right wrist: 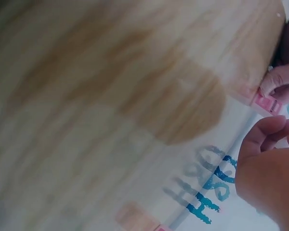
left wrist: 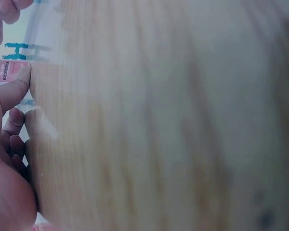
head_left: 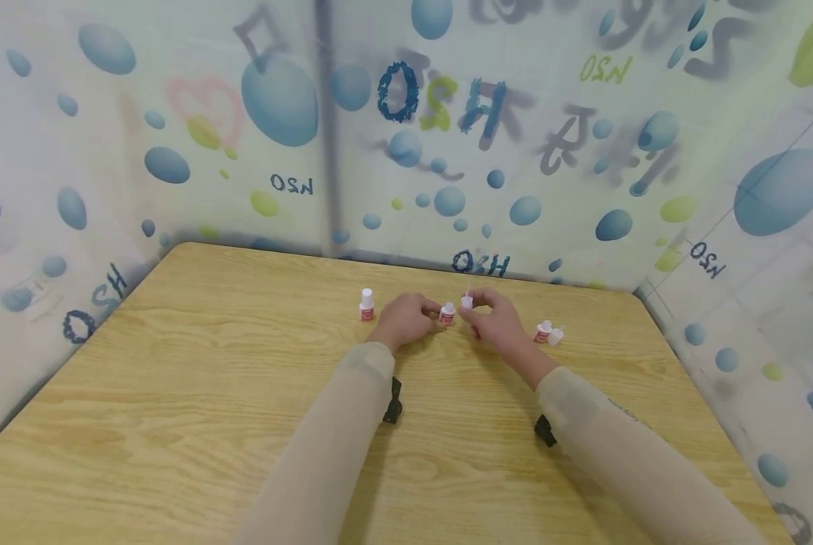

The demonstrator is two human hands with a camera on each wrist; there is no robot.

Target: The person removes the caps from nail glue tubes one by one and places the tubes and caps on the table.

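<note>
My left hand [head_left: 406, 318] pinches a small white bottle with a red label [head_left: 447, 315] that stands on the table, its neck uncapped. In the left wrist view a fingertip lies against the bottle's pink-red label [left wrist: 10, 70]. Just right of the bottle, my right hand [head_left: 495, 322] holds a white cap [head_left: 467, 302] between thumb and fingers, a thin pale stem pointing up from it. The right wrist view catches the right hand [right wrist: 267, 168] close beside the bottle [right wrist: 268, 103]; the cap is hidden there.
A capped bottle of the same kind [head_left: 367, 306] stands to the left. On the right, another uncapped bottle [head_left: 542, 331] has a white cap [head_left: 556, 336] lying beside it. The wooden table [head_left: 209, 378] meets a patterned wall covering [head_left: 406, 204] at the back.
</note>
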